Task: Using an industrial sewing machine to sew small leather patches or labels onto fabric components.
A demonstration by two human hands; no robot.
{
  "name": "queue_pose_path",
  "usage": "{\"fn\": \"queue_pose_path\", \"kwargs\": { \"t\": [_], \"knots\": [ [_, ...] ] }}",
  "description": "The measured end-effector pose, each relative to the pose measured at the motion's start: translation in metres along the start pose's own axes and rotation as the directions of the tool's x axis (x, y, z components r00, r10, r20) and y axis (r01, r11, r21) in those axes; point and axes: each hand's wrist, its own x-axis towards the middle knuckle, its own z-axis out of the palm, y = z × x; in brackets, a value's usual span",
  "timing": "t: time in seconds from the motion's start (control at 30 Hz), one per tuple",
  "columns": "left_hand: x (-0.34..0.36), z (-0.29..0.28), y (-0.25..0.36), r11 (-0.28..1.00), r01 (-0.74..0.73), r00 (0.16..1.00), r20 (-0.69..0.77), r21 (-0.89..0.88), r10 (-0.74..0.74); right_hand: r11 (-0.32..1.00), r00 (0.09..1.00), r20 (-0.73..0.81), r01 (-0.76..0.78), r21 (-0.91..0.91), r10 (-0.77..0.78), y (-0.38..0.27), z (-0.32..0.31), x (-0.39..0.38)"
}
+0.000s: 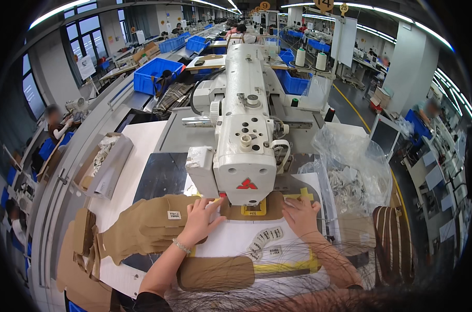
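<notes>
A large white sewing machine (246,151) stands in front of me, its head over a brown fabric piece (231,211). A yellow frame (254,209) lies on that piece beneath the head. My left hand (198,219) rests at the fabric's left end, fingers spread. At the right end my right hand (301,217) presses down with its fingers stretched out, near a yellow tape strip (304,195). Between my forearms, small white labels (265,241) lie in a curved row on the white board (231,236). Closer to me is a second brown fabric piece (215,273).
Stacked brown fabric pieces (147,226), one with a white label, lie to the left. Behind them stands an open cardboard box (108,165). A clear plastic bag (350,174) of white pieces and striped fabric (394,242) sit at right. Blue bins (155,75) stand farther back.
</notes>
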Motion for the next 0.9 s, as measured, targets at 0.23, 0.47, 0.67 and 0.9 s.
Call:
{"fn": "queue_pose_path", "kwargs": {
  "t": [0.23,0.47,0.67,0.9],
  "knots": [
    [-0.023,0.01,-0.006,0.941,-0.264,0.965,0.058,0.212,0.257,0.985,0.988,0.032,0.154,-0.078,-0.152,-0.015,-0.002,-0.024],
    [-0.026,0.007,-0.005,0.925,-0.287,0.958,0.073,0.248,0.277,0.989,0.991,0.007,0.134,-0.07,-0.134,-0.013,0.0,-0.024],
    [-0.028,0.009,-0.003,0.916,-0.307,0.952,0.067,0.259,0.3,0.989,0.992,-0.005,0.128,-0.076,-0.129,-0.012,0.002,-0.028],
    [-0.028,0.012,-0.005,0.909,-0.307,0.951,0.061,0.283,0.303,0.986,0.99,-0.02,0.138,-0.098,-0.14,-0.013,0.0,-0.027]
  ]
}}
